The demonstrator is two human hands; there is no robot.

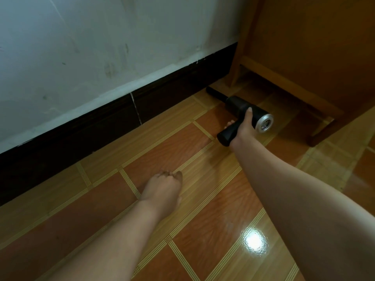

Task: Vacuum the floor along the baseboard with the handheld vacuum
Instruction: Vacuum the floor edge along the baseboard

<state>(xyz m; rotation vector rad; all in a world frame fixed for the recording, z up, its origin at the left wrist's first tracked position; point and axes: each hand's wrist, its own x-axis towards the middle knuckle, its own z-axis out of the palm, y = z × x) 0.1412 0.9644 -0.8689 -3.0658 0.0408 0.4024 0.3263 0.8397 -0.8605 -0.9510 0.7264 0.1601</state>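
Some stretch probably left: right hand (243, 126) wrapped round handheld vacuum (236, 105), nozzle (215, 93) at baseboard (81, 128) beside cabinet leg (235, 67); left hand (164, 186) curled, empty, knuckles on floor (203, 220).

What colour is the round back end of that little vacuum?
Silver rear cap with a slotted grille, on the black handheld vacuum; head view.

2 outstretched arms: left hand (164, 187) fisted, right hand (242, 128) in grip.
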